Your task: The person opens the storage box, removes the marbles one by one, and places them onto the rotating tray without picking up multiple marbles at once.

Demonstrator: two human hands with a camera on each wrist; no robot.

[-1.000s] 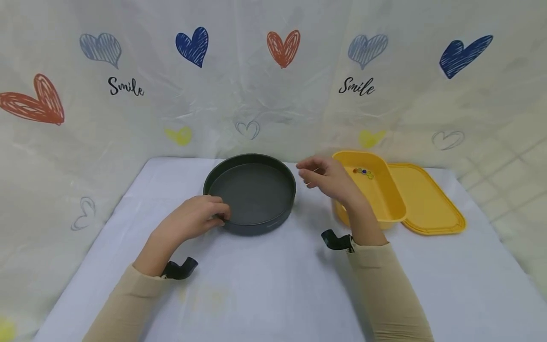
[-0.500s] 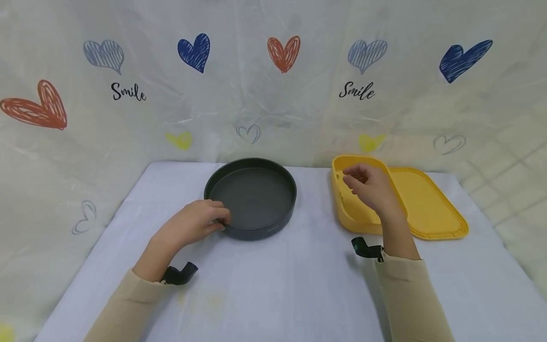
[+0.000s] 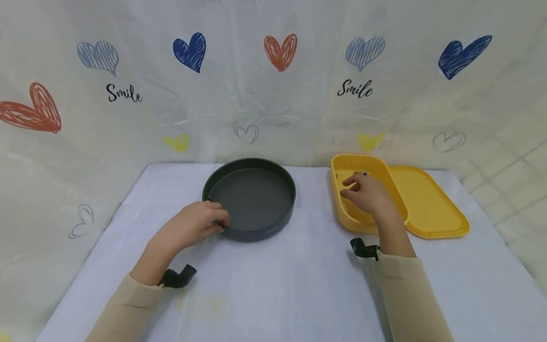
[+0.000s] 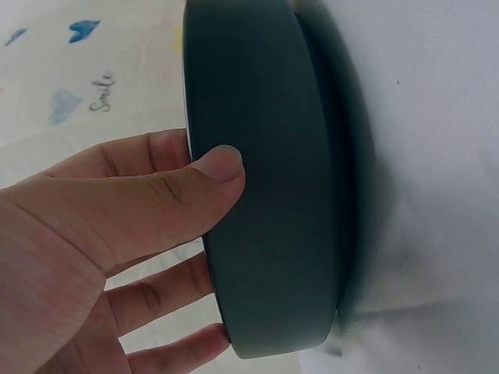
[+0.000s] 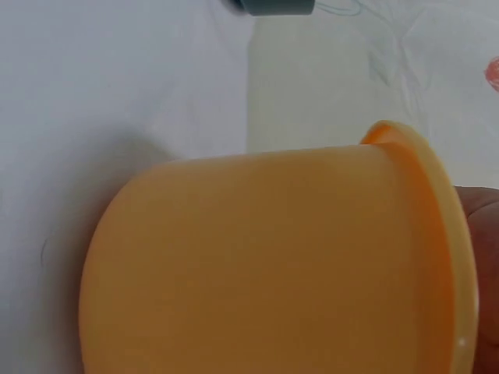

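Observation:
My left hand [image 3: 194, 225] grips the near-left rim of a round dark pan [image 3: 256, 197]. In the left wrist view the thumb presses the outside of the pan's wall [image 4: 273, 202], with the other fingers over the rim. Over the yellow plastic box [image 3: 395, 211] hovers my right hand [image 3: 369, 194], fingers bent and a gap between thumb and forefinger; no held thing shows. Small coloured beads [image 3: 364, 174] lie in the box, partly hidden by that hand. The box wall [image 5: 257, 265] blocks most of the right wrist view.
A yellow lid [image 3: 433, 202] lies flat at the box's right side. White cloth [image 3: 273, 294] covers the table. Behind it hangs a sheet [image 3: 239, 104] printed with hearts and "Smile".
My right hand has moved rightward from the space between pan and box to over the box, then dipped slightly. The left hand stays on the pan's rim.

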